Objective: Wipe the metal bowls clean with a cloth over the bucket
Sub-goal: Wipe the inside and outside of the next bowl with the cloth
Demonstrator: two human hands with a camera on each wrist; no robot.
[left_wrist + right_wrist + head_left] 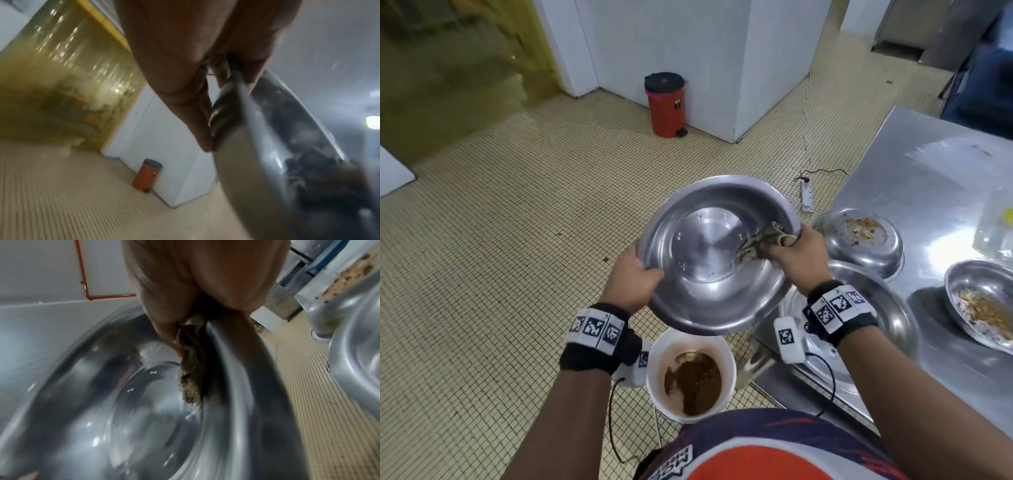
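A large metal bowl is held tilted above a white bucket that has brown food waste in it. My left hand grips the bowl's left rim, thumb inside. My right hand pinches a crumpled grey-brown cloth against the inner right wall and rim of the bowl. In the right wrist view the cloth hangs from the fingers down the bowl's wall. The bowl's inside looks shiny.
A steel table stands on the right with two dirty bowls and a larger bowl under my right wrist. A red pedal bin stands by the white wall. A power strip lies on the tiled floor.
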